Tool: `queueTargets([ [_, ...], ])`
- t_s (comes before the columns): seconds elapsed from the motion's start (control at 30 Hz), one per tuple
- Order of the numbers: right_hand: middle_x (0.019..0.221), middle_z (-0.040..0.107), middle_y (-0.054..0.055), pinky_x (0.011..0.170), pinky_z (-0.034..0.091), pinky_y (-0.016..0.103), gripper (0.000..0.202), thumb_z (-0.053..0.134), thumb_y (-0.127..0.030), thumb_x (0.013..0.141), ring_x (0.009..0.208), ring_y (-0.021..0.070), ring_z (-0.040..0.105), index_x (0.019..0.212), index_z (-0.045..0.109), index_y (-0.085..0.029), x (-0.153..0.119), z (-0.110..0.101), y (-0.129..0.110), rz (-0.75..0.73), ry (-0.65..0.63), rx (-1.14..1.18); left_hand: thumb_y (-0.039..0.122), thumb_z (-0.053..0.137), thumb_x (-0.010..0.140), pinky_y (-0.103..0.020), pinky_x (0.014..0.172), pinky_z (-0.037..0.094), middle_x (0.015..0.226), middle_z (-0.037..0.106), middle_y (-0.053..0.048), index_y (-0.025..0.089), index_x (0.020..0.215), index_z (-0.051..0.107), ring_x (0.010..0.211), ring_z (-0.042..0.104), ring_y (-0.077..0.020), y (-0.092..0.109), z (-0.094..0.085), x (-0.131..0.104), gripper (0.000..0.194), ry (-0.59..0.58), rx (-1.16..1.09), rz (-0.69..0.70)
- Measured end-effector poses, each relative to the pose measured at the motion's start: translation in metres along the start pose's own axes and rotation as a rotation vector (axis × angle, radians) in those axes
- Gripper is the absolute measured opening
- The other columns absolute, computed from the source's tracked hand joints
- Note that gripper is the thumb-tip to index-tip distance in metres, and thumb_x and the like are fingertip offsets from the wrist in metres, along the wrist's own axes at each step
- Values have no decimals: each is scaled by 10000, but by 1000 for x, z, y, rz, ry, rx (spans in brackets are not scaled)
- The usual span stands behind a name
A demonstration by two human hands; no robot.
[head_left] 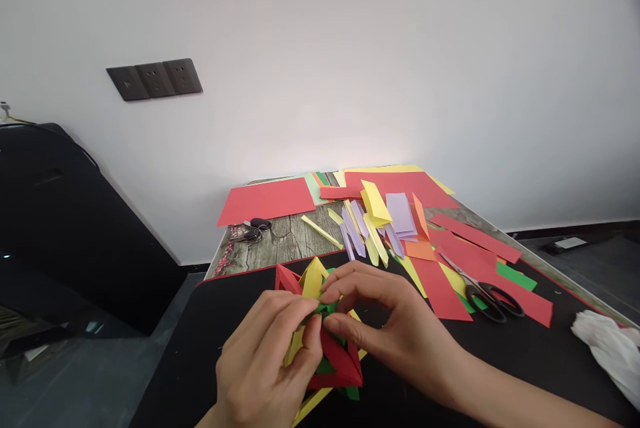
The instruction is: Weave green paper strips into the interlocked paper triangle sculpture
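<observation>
A folded paper model (345, 369) of interlaced red, yellow and green strips lies on the black mat, near its front edge. My left hand (270, 348) covers its left side, thumb and fingertips pinching a green strip at the middle. From the right, my right hand (385, 311) pinches the same green part (327, 309) with thumb and fingers. The two sets of fingertips almost meet there. Red and yellow points of the model stick out behind my fingers, and much of its near left side is hidden by my left hand.
Black-handled scissors (483, 295) lie on red paper strips (525, 295) at right. Folded yellow and purple pieces (397, 213) are scattered behind the model. Keys (253, 231) and a red sheet (267, 201) lie back left. White tissue (607, 351) is far right; a wall (320, 81) stands behind.
</observation>
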State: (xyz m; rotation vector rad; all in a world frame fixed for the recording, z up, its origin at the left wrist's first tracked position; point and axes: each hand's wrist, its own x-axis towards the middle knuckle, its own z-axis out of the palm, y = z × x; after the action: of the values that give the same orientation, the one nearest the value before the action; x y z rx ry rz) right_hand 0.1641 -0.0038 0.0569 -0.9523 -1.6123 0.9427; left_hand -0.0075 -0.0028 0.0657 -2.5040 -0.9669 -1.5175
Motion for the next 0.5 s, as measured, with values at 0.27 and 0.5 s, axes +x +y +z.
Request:
queueTargets([
  [0.27,962,613,33,665,531,222,103,675,-158,809,715,90,608,898,719,-188,5,-9,1,64,-138,162,-55,611,795,-181,720,555,794,668,-23,106,928,629,743,654,-98,3,8,-6,209,88,58,46],
  [0.5,952,620,34,583,507,200,97,684,-174,805,629,66,569,896,716,-185,3,-4,6,46,-98,152,-32,608,807,-170,729,544,826,665,-13,139,944,613,766,647,-87,5,4,-7,219,31,25,-33],
])
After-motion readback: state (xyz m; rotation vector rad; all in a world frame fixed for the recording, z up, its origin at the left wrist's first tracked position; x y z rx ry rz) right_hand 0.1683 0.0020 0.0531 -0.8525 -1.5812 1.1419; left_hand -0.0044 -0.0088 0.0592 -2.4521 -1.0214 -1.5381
